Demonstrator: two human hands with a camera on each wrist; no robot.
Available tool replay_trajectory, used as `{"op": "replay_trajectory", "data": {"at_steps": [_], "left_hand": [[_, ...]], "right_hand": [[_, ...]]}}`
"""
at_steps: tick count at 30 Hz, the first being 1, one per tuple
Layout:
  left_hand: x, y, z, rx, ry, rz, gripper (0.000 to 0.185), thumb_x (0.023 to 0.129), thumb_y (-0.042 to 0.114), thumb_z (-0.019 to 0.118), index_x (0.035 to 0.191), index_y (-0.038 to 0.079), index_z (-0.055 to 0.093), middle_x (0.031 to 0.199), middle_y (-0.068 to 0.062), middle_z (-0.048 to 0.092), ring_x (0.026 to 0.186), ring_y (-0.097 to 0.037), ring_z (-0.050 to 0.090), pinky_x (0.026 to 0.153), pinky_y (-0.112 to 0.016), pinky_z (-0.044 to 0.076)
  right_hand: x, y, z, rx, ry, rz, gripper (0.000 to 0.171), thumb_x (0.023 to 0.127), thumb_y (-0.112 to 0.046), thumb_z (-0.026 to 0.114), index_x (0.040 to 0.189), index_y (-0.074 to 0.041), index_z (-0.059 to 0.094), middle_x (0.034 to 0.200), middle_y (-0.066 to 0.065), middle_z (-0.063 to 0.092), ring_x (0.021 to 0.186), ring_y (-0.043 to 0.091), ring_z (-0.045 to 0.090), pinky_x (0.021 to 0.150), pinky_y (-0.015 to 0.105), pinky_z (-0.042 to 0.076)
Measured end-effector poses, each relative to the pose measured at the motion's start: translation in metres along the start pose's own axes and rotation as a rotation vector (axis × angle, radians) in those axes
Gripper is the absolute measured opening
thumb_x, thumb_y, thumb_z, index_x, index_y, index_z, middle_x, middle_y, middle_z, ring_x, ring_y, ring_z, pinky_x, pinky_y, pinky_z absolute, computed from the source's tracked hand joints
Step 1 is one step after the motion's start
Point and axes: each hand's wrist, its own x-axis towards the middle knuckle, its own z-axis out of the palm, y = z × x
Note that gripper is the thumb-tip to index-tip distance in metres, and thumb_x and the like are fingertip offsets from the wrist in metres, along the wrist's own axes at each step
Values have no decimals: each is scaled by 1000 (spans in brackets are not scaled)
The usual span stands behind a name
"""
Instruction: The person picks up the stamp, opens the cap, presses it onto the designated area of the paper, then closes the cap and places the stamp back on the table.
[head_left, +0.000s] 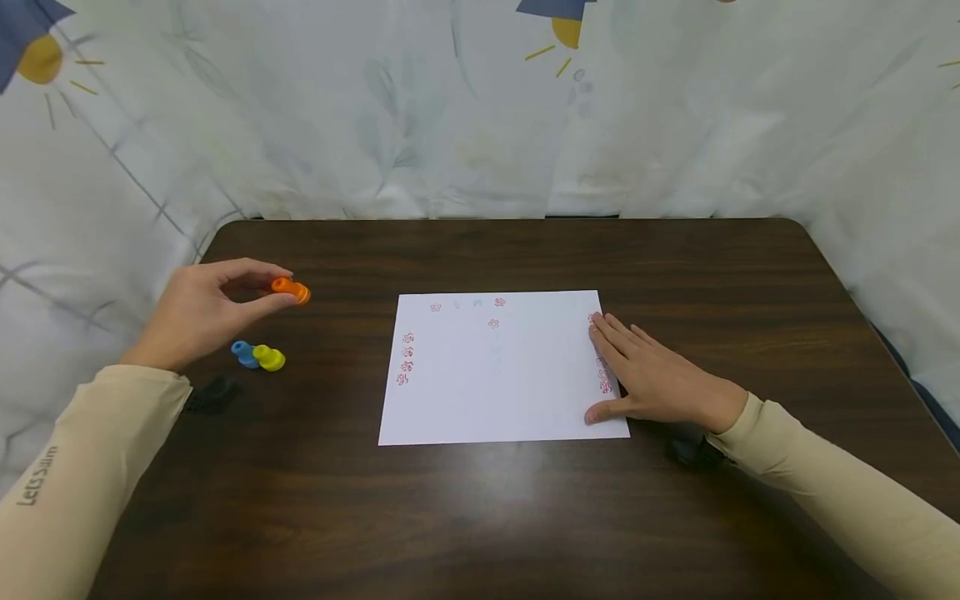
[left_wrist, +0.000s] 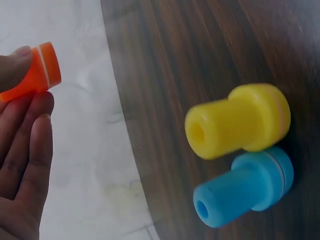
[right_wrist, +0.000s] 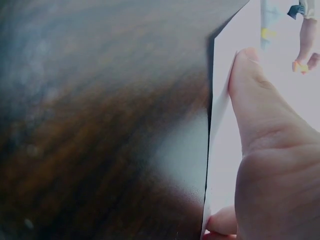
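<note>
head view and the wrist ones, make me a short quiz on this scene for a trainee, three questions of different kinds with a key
1. Multiple choice: what colour is the small piece that the left hand holds?
a) blue
b) yellow
c) orange

2. True or false: the right hand rests on the white paper.

3. Fill in the gap: on the table, the yellow piece lies beside the ____ piece.

Key:
1. c
2. True; it lies over the paper's right side in the head view.
3. blue; the blue piece shows beside it in the left wrist view.
</note>
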Motion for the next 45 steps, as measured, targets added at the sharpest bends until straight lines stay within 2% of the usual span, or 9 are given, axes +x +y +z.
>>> {"op": "replay_trajectory", "data": {"at_steps": [3,7,10,21,27,31,35,38,45], "left_hand": [[1,-6,-1,20,-25,-10,32,86,33,86,115,22,78,91,42,62,79,22,57,68,-4,43],[4,-12,0,54,-59,-20,35,86,35,86,116,20,78,100,11,78,76,21,56,65,-5,42],[7,-16,1,79,-86,-31,37,87,37,85,118,19,77,107,-12,79,74,21,56,65,-6,43],[14,-34,7,125,-220,-54,40,90,42,80,122,18,76,113,-13,78,77,17,57,67,-15,51],[20,-36,11,153,-291,-57,35,91,36,80,121,17,76,115,-13,78,92,-11,71,70,-12,50],[22,-37,13,160,-316,-64,33,93,32,79,121,15,76,118,-15,77,101,-29,72,72,-13,50],[22,-37,14,166,-337,-70,32,94,27,78,123,13,75,120,-18,76,106,-34,72,82,-34,62],[22,-38,14,171,-360,-72,33,94,26,78,124,11,74,121,-20,75,105,-35,71,88,-52,61],[23,-40,16,184,-385,-72,32,94,22,77,124,13,74,119,-17,77,104,-33,72,85,-48,61]], "right_hand": [[-1,0,0,3,2,-3,129,79,-86,59,163,3,17,174,21,14,162,43,15,128,67,20],[-2,-1,0,8,3,-2,128,80,-85,59,163,3,18,174,21,13,162,43,15,128,66,21],[-2,-2,-1,14,5,-2,129,79,-86,58,163,2,17,174,20,13,162,43,15,128,66,21],[-2,-1,0,27,6,-8,128,80,-83,63,163,2,17,174,21,13,162,44,15,128,67,21],[-2,0,-1,32,7,-12,129,79,-83,63,163,3,17,174,21,12,162,44,14,127,67,22],[-2,0,0,38,8,-14,129,79,-83,64,163,3,17,174,21,12,162,44,14,127,67,22],[-3,-1,0,41,10,-14,129,79,-82,64,163,3,18,174,21,13,161,44,15,127,67,22],[-3,-1,0,40,13,-16,129,79,-83,64,163,4,18,174,21,13,161,44,15,127,67,22],[-5,-1,1,41,15,-19,129,79,-83,64,163,3,18,174,21,13,161,44,15,127,67,22]]}}
